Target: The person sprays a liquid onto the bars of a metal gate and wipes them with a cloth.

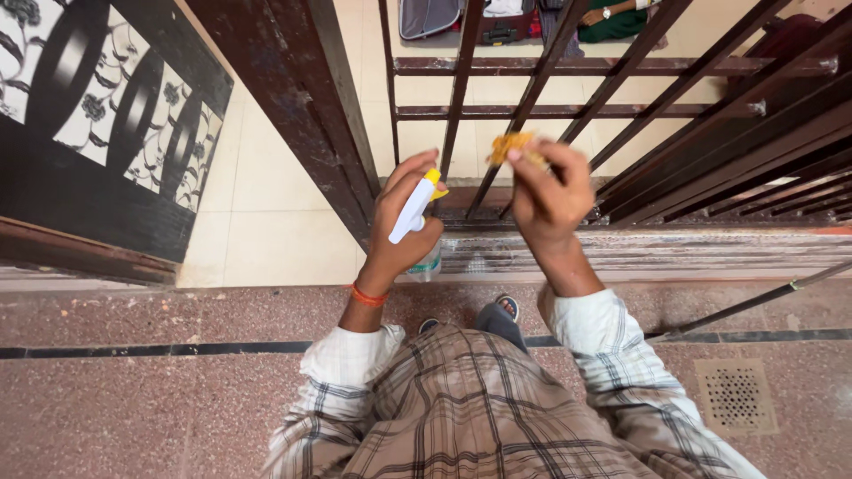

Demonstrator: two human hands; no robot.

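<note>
So here's how it sits: the left hand (404,222) is wrapped tight around a spray bottle (414,213), white head with a yellow nozzle tip, fingers closed round the neck and one finger up near the trigger. The bottle's long axis runs roughly up and down with a slight lean, clear body poking out below the fist, nozzle end at the top. That nozzle points to the person's right, straight toward the right hand (548,191), which pinches a crumpled yellow-orange cloth (513,146) between thumb and fingertips, bunched up at the top of the grip. The two hands are near each other at about the same height, not touching, with the cloth sitting a bit higher than the nozzle and off to its right. Both are held up in front of a dark brown metal gate (532,111) with horizontal rails and slanted bars; the cloth hand is the one closer to the bars, the cloth overlapping one of them in the view, though I can't tell if it actually touches. Below there's a speckled reddish stone floor (133,390) and a square drain cover (735,395) at lower right. An orange thread band (366,295) sits on the left wrist.
</note>
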